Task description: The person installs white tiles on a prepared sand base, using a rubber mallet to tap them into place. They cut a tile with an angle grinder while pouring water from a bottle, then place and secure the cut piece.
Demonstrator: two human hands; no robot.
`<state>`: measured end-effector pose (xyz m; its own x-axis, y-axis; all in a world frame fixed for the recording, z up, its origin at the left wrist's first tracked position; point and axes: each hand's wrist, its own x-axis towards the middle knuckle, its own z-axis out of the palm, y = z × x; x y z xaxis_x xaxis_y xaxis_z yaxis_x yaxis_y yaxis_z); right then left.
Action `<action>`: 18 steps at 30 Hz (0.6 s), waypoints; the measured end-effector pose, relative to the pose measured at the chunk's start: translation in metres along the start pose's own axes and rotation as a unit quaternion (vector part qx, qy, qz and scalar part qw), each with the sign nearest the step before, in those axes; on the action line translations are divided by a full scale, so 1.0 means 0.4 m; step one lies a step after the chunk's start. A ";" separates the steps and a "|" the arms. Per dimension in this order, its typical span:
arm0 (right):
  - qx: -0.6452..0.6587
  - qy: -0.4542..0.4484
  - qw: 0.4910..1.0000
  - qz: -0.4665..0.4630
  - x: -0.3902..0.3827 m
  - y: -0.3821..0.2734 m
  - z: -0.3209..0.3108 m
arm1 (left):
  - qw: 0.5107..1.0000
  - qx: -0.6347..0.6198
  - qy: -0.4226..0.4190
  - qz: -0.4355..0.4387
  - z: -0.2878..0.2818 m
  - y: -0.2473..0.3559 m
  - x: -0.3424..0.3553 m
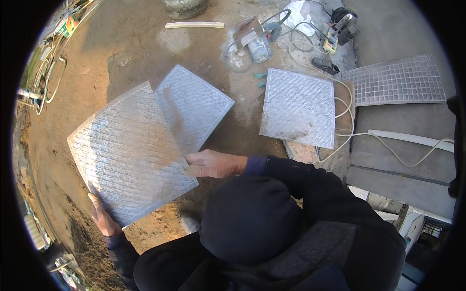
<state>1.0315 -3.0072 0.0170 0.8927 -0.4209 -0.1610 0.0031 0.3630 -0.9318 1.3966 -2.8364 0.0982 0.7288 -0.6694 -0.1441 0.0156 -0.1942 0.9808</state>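
Between my two hands is a large square paving tile [128,150], pale grey with a ribbed, rough face and brownish dust over its right part. My left hand [103,217] grips its lower left edge, thumb against the rim. On the opposite edge, my right hand [213,163] is closed, its fingertips partly hidden. Behind the held tile, and partly covered by it, a second grey tile [194,104] lies on the ground with a brown smear across it. Off to the right, a third tile [300,106] of the same kind rests near the concrete edge.
A dusty power saw [259,46] with a cable lies beyond the tiles, near a wooden strip [194,24]. A power strip [331,42] sits farther right. A gridded panel [398,80] rests above grey steps [395,145], crossed by a pale cable. Bare soil [87,72] spreads left.
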 end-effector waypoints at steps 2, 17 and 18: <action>-0.103 -0.012 0.994 0.032 -0.037 0.007 -0.020 | 0.996 0.072 -0.047 0.030 0.016 0.084 -0.006; -0.571 0.572 0.505 0.303 -0.892 0.048 -0.618 | 0.832 0.536 -0.032 0.140 -0.051 0.363 -0.238; -0.533 0.556 0.542 0.337 -0.906 0.060 -0.634 | 0.827 0.546 -0.027 0.134 -0.069 0.351 -0.248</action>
<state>0.5938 -3.0568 -0.0298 -0.2955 -0.9470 -0.1263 -0.9454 0.3089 -0.1037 1.3454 -2.7777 0.2537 0.5742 -0.8183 0.0252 -0.7898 -0.5456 0.2801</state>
